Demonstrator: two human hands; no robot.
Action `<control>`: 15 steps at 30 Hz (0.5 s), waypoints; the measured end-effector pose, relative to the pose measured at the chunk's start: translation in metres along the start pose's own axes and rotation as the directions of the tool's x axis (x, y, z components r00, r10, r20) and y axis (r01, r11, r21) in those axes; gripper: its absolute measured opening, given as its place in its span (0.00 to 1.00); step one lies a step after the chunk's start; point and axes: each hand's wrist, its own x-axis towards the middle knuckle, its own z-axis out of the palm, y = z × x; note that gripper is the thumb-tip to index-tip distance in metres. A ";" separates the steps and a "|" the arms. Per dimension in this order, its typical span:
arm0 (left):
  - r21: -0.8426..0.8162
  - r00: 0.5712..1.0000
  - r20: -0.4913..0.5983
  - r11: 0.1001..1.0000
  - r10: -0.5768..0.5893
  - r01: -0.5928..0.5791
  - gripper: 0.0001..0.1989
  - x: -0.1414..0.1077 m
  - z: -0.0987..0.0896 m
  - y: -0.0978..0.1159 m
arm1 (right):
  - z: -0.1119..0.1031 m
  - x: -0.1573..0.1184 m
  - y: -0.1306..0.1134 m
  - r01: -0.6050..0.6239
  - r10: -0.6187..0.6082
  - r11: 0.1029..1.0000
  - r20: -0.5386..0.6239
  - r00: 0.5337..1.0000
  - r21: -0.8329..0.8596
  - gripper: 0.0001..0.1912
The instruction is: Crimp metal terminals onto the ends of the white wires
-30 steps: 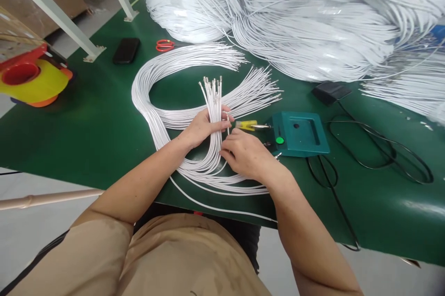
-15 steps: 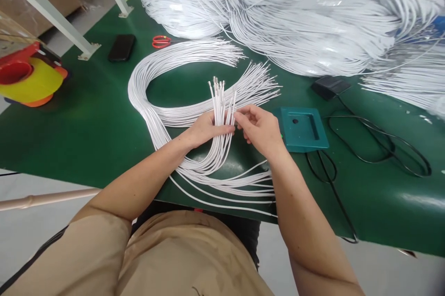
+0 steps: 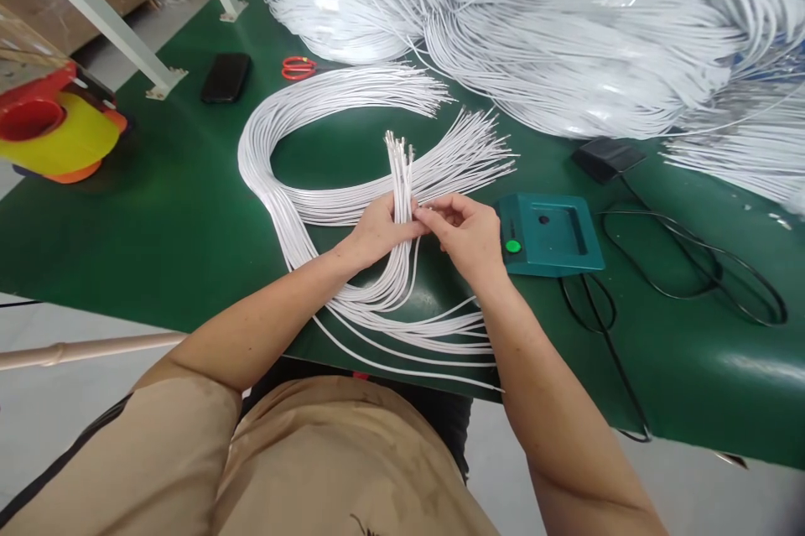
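Observation:
A bundle of white wires [image 3: 401, 175] stands upright in my left hand [image 3: 381, 230], whose fingers and thumb are wrapped round it. Small metal terminals show at the top ends. My right hand [image 3: 462, 230] is closed in a pinch against the bundle's right side. A single white wire [image 3: 414, 263], slightly apart from the others, runs up to its fingertips; the pinched spot itself is mostly hidden. Below, the bundle curves down to the left. More white wires [image 3: 433, 330] lie near the table edge, partly under my right forearm.
Curved wire bundles [image 3: 257, 133] lie behind my hands on the green table [image 3: 157, 234]. A teal device with a green button [image 3: 513, 247] sits to the right, beside black cables [image 3: 698, 255]. Red-handled scissors [image 3: 298, 68], a black case [image 3: 225, 78] and a large wire heap [image 3: 566, 41] lie farther back.
The wires in my left hand have drawn together from a spread into a tighter bundle. My right hand has shifted slightly left against it, and the device's green button now shows.

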 end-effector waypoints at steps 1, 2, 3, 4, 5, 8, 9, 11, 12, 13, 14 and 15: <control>0.030 1.000 0.001 1.000 0.004 -0.004 0.17 0.000 0.000 0.000 | 0.001 0.000 0.001 -0.003 0.003 1.000 -0.004 1.000 0.009 0.11; 0.030 1.000 0.011 1.000 0.001 -0.001 0.17 0.000 0.000 0.000 | 0.001 0.000 0.002 -0.016 0.016 0.999 0.007 1.000 0.042 0.11; -0.002 1.000 0.027 1.000 -0.011 0.011 0.17 0.000 0.000 -0.001 | 0.001 0.001 0.002 -0.041 0.038 0.994 0.031 0.999 0.098 0.10; -0.060 0.999 0.046 0.998 -0.028 0.031 0.17 0.000 0.000 -0.001 | 0.000 0.002 0.003 -0.075 0.066 0.982 0.060 0.996 0.175 0.10; -0.128 0.997 0.065 0.990 -0.047 0.055 0.18 0.000 0.001 -0.001 | 0.000 0.002 0.004 -0.119 0.097 0.958 0.097 0.991 0.261 0.10; -0.285 0.990 0.108 0.952 -0.087 0.114 0.19 0.000 0.002 -0.001 | -0.001 0.004 0.004 -0.264 0.191 0.843 0.198 0.961 0.469 0.09; -0.308 0.989 0.117 0.943 -0.091 0.123 0.20 0.000 0.002 0.000 | -0.001 0.004 0.003 -0.297 0.216 0.813 0.215 0.952 0.500 0.09; -0.309 0.988 0.131 0.943 -0.085 0.122 0.20 -0.001 0.003 0.001 | -0.001 0.004 0.001 -0.326 0.246 0.785 0.218 0.944 0.527 0.10; -0.287 0.988 0.138 0.952 -0.072 0.109 0.19 -0.001 0.004 0.001 | -0.001 0.004 0.000 -0.329 0.251 0.779 0.214 0.944 0.533 0.10; -0.256 0.988 0.147 0.963 -0.053 0.090 0.19 -0.001 0.004 0.001 | -0.001 0.004 0.000 -0.328 0.250 0.775 0.215 0.944 0.540 0.11; -0.220 0.987 0.159 0.973 -0.030 0.065 0.18 -0.002 0.004 0.001 | -0.002 0.004 0.000 -0.329 0.247 0.771 0.219 0.944 0.546 0.13; -0.185 0.985 0.175 0.982 -0.006 0.039 0.17 -0.003 0.005 0.000 | -0.002 0.005 0.000 -0.330 0.245 0.765 0.223 0.943 0.553 0.16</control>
